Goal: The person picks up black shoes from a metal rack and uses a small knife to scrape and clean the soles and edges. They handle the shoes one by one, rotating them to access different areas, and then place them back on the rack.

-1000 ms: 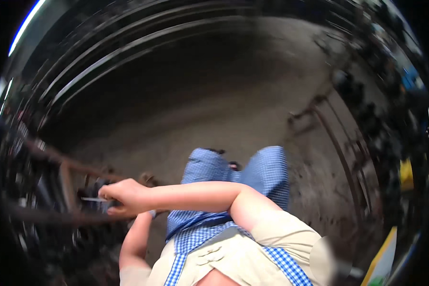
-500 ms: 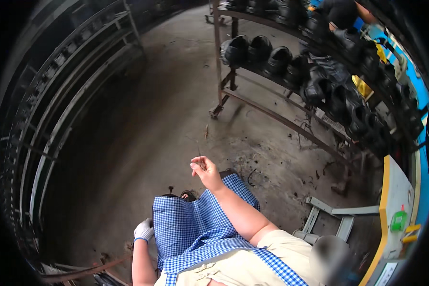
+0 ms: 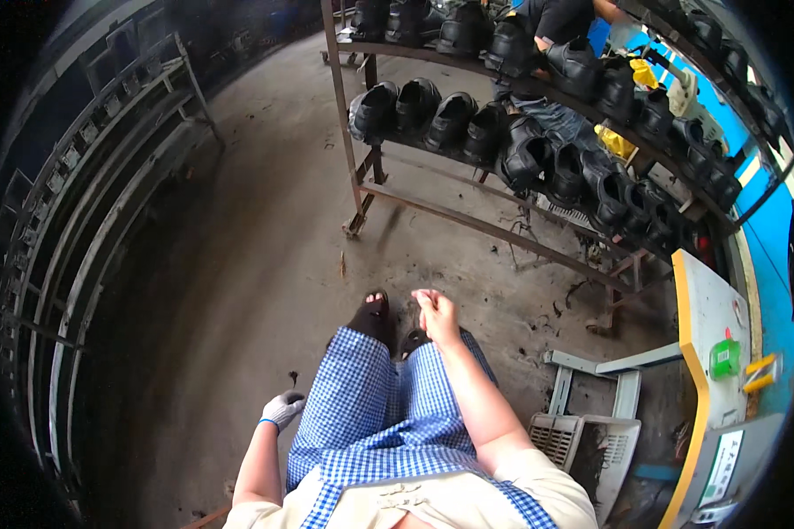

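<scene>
My bare right hand [image 3: 438,317] is held out over my lap apron, its fingers pinched together. Whatever thin thing may be between the fingertips is too small to make out. Down at my left side hangs my left hand [image 3: 282,409], in a white knit glove with a blue cuff. Its fingers are partly turned away, so their grip does not show. I wear a blue-and-white checked apron [image 3: 353,388], and my sandalled feet [image 3: 376,304] show beyond its hem.
Ahead to the right, a metal rack [image 3: 468,212] bears rows of black shoes [image 3: 454,119]. A person [image 3: 556,22] is behind it. A bare rack [image 3: 123,203] lines the left. At right are a yellow-edged table [image 3: 690,353], a green container [image 3: 724,359] and pale crates [image 3: 604,441].
My view has shifted, and the shoe rack now appears further left and the table fuller in view. My right hand has moved right across my body; my feet have come into view as I step.
</scene>
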Demonstrator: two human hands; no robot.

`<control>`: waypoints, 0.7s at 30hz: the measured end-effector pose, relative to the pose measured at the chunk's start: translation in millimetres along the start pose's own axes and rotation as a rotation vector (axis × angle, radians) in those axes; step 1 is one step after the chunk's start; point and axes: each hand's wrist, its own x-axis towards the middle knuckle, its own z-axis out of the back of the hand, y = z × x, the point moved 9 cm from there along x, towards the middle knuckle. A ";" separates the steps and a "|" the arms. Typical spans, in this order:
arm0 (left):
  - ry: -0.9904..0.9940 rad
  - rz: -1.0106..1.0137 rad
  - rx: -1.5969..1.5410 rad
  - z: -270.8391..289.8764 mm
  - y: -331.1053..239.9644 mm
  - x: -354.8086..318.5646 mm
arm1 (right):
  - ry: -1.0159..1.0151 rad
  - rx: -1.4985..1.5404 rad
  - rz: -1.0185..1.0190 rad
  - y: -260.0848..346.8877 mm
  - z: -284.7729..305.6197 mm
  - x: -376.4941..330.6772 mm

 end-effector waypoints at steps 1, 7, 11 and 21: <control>-0.057 -0.058 -0.033 15.9 -20.9 3.7 | 0.021 -0.002 -0.043 5.6 0.4 -6.1; 0.099 -0.103 -0.567 44.6 -99.9 65.6 | 0.124 -0.028 0.093 85.5 -0.1 -47.5; 0.863 -0.596 0.915 -78.7 75.0 66.7 | 0.069 -0.045 0.107 57.0 3.7 -55.7; 0.628 -0.285 0.296 -111.8 -80.8 126.7 | -0.300 -0.349 -0.095 33.0 154.2 -53.5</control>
